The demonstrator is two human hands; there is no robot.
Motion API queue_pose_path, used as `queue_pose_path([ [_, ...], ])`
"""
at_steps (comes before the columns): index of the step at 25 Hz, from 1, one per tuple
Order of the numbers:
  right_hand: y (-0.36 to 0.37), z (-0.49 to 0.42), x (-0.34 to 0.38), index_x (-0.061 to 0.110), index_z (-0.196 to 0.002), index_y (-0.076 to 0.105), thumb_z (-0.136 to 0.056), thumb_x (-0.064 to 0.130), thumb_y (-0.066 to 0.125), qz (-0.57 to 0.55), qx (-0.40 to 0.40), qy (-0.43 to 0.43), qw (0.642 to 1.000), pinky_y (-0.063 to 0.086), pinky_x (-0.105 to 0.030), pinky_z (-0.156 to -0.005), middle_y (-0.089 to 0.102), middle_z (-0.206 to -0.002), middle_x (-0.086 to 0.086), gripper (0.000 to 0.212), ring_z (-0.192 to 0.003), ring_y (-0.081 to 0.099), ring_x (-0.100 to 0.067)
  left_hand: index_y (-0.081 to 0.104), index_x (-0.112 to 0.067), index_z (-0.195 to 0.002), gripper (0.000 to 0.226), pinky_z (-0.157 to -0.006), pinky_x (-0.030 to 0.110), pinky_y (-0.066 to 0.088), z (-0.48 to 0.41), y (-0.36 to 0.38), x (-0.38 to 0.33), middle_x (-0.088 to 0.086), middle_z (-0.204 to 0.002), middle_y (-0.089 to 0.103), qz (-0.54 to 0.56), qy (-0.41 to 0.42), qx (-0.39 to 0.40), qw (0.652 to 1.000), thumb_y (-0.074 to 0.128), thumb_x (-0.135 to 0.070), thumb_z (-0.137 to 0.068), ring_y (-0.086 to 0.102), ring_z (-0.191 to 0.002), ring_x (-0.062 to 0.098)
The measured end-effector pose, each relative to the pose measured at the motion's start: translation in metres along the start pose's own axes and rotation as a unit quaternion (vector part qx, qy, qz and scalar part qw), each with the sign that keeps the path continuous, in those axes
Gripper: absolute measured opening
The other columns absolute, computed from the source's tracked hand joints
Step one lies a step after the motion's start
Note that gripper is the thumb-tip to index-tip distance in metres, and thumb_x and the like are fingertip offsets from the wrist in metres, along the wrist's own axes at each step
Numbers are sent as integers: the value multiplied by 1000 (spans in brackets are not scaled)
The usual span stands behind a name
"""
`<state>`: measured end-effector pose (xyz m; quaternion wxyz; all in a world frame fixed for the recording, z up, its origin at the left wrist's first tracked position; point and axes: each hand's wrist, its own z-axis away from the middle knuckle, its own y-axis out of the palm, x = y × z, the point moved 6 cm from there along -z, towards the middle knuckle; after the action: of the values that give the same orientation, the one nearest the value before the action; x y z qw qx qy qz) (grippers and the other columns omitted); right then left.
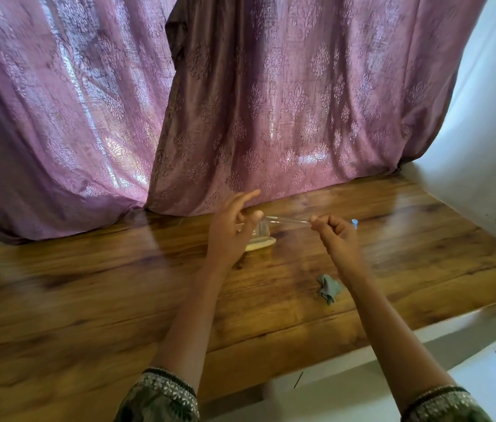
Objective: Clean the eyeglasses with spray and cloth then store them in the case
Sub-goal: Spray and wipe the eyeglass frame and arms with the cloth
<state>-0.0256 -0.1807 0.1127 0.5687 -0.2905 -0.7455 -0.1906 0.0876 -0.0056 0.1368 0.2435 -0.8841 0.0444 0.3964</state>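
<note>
Holds the clear eyeglasses [286,220] above the desk [88,284], pinching the front with the left hand [231,229] and a temple tip with the right hand [335,233]. Could strain the hinge if pulled wider.

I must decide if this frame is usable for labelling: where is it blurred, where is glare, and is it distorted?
Head view: the eyeglasses, held between the left hand and the right hand, look faint and smeared; the curtain is backlit with bright patches; the table has pale glare near the curtain and blur toward its left; the wide lens bends the table edge.
</note>
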Motion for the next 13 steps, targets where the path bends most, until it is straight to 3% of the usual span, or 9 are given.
queue_pose_path([
  [4, -4, -2, -1, 5, -66, 55, -88, 17, 60, 12, -15, -7, 1000, 26, -10, -43, 34, -40, 15, 25, -41, 26, -1, 58, -27, -120, 36, -70, 1, 36, 2, 16, 4, -8, -115, 60, -58, -6, 32, 998, 62, -20, -85, 45, -72, -7],
  [13, -6, -2, -1, -5, -68, 56, -87, 17, 61, 17, -23, -5, 1000, 30, -7, -44, 34, -40, 14, 30, -41, 28, -2, 71, -19, -94, 16, -64, -1, 34, 4, 18, -5, -14, -84, 58, -69, 15, -29, 997, 65, -12, -81, 51, -72, -13],
])
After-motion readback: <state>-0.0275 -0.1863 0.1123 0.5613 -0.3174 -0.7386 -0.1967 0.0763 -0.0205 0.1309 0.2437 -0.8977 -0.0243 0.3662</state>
